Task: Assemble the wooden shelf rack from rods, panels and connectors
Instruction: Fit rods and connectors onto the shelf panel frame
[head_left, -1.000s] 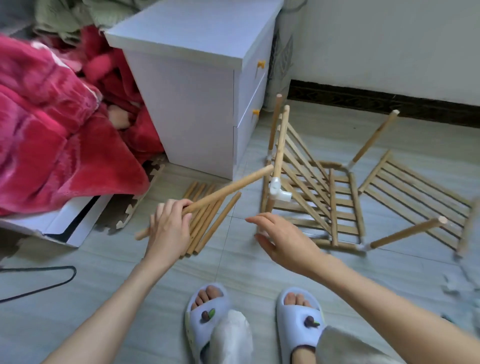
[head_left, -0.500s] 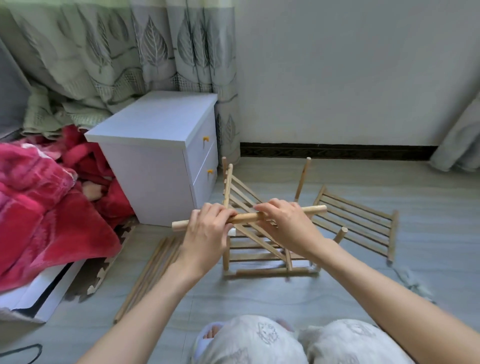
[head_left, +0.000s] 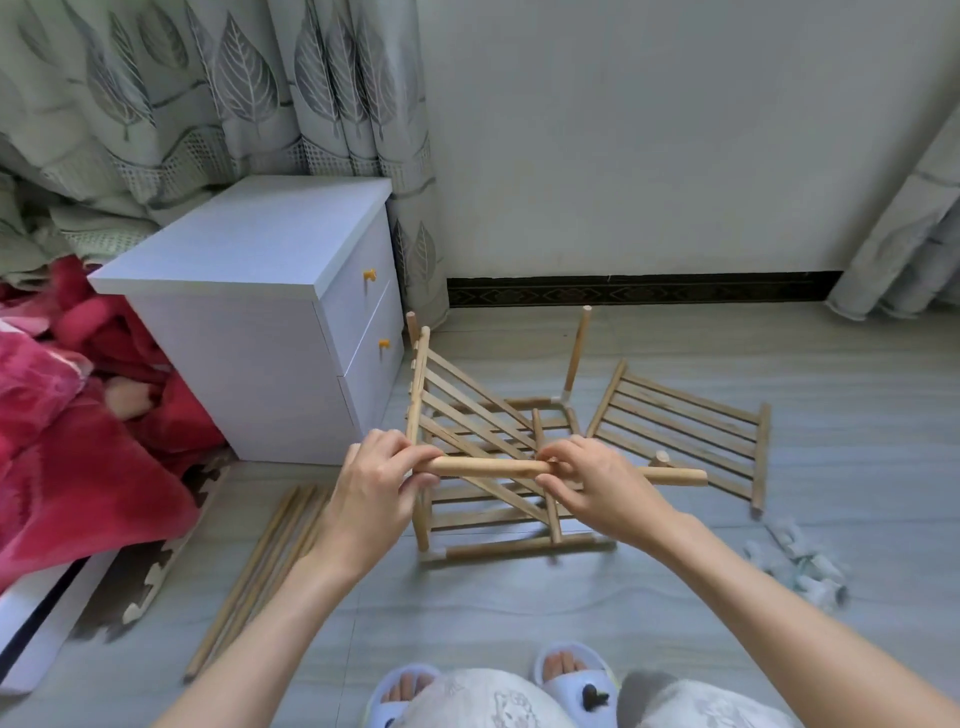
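A wooden rod (head_left: 488, 466) is held level in front of me, above the floor. My left hand (head_left: 376, 480) grips its left end and my right hand (head_left: 592, 480) pinches it near the middle; its right end (head_left: 696, 477) sticks out free. Behind it the partly built rack (head_left: 478, 441) stands on the floor, a slatted panel leaning inside its rod frame, with white connectors at the corners and one upright rod (head_left: 576, 353). A second slatted panel (head_left: 685, 431) lies flat to the right. Several loose rods (head_left: 260, 577) lie on the floor at left.
A white two-drawer nightstand (head_left: 270, 312) stands close to the rack's left side. Red bedding (head_left: 72, 447) spreads at far left. White connectors (head_left: 800, 561) lie scattered on the floor at right. Wall and curtains lie behind; my slippered feet (head_left: 571, 680) are at the bottom.
The left hand lifted the rod off the floor pile to level, and the right hand took hold of it. Both hands then shifted slightly right along it as my view rose.
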